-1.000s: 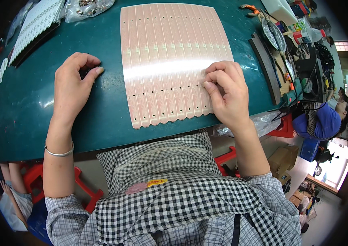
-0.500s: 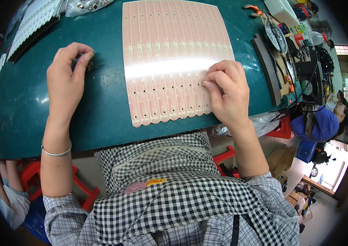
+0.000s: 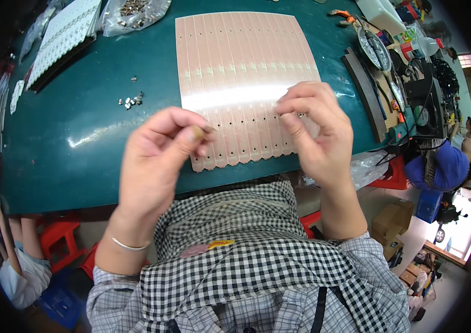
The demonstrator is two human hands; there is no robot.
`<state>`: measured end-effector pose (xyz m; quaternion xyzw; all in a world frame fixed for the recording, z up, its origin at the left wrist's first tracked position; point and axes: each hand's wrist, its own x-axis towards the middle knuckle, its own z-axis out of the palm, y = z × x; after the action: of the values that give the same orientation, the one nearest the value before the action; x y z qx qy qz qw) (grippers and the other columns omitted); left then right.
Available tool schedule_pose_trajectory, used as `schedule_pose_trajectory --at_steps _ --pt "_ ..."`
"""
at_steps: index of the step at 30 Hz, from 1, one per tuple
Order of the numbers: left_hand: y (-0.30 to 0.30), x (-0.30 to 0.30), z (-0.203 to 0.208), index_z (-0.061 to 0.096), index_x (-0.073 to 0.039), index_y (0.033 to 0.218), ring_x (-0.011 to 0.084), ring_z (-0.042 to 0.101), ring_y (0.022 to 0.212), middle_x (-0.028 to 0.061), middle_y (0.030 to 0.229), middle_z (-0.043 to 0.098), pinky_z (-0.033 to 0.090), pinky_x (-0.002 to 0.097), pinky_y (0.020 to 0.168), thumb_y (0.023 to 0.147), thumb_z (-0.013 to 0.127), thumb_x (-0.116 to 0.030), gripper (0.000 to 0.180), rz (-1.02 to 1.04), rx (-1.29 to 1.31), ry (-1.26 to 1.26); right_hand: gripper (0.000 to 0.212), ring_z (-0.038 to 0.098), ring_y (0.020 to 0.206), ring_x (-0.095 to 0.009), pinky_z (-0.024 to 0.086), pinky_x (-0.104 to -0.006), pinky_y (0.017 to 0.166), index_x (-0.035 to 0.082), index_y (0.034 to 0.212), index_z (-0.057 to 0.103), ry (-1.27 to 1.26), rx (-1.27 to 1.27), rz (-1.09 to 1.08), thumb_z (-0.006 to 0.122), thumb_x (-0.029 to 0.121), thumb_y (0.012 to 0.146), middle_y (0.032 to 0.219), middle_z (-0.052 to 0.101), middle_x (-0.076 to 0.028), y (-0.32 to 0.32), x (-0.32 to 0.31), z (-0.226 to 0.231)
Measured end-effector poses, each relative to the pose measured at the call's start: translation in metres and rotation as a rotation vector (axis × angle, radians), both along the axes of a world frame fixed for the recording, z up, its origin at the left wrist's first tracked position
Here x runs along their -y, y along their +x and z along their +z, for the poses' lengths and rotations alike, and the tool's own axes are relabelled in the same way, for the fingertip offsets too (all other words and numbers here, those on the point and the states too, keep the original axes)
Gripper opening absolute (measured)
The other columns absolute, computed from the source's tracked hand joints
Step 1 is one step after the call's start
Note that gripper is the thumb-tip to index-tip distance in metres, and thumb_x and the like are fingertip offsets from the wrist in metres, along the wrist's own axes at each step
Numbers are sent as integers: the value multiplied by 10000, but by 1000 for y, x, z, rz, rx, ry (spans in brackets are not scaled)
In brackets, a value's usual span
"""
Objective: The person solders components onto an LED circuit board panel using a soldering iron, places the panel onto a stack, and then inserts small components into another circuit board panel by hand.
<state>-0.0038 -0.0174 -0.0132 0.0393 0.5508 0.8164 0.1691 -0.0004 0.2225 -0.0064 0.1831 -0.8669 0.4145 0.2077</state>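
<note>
A pale pink sheet (image 3: 249,53) of several joined strips, with rows of small dark holes and a scalloped near edge, lies flat in front of me. My left hand (image 3: 163,147) is over its near left corner, thumb and forefinger pinched on a small metal piece (image 3: 210,129) whose exact form is too small to make out. My right hand (image 3: 320,127) hovers at the sheet's right side, fingers curled and thumb slightly apart from the forefinger; nothing shows between them. Left of the sheet, a little pile of small shiny metal pieces (image 3: 131,102) rests on the green table (image 3: 80,166).
A clear bag of small metal pieces (image 3: 135,12) and a stack of white patterned sheets (image 3: 64,41) lie at the far left. Along the right are a dark bar (image 3: 364,94), a metal dish (image 3: 373,49), tools and a bottle (image 3: 421,49). Other people sit at both sides.
My left hand has moved right and nearer, from above the metal pieces to the sheet, uncovering the pile. My right thumb has parted a little from the forefinger. The whole view has shifted slightly.
</note>
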Motion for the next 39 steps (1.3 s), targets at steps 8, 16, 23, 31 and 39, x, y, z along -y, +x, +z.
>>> schedule_pose_trajectory --at_steps 8,16,23,31,39 --pt "12 -24 -4 465 12 1227 92 605 723 83 845 670 505 208 670 891 658 -1 388 41 129 153 150 602 929 -201 494 -303 811 29 928 719 -465 421 302 686 -24 791 957 618 -82 5 36 1" --pt "20 -34 -12 466 17 1193 96 606 702 84 826 670 507 215 659 911 631 -2 328 58 167 205 93 582 935 -189 468 -323 834 21 785 639 -287 303 355 726 15 753 942 631 -62 6 28 -3" --pt "11 -25 -5 554 22 1114 99 604 762 65 878 663 498 219 700 903 640 -20 232 13 15 37 66 556 933 -185 450 -306 837 12 870 575 -385 386 287 625 -1 829 973 585 -89 2 21 -9" --pt "-60 59 -20 648 -24 1038 284 580 953 107 1017 631 464 359 839 787 706 -64 261 212 -811 -1431 114 523 1010 -289 400 -383 873 43 830 561 219 183 -19 631 -14 761 984 590 -80 -3 -12 -26" --pt "-62 58 -27 653 1 913 209 593 770 83 838 630 483 303 718 784 703 -26 141 198 -662 -1265 118 519 1011 -285 381 -386 893 55 818 575 293 168 -65 656 0 752 986 592 -70 -7 -6 -33"
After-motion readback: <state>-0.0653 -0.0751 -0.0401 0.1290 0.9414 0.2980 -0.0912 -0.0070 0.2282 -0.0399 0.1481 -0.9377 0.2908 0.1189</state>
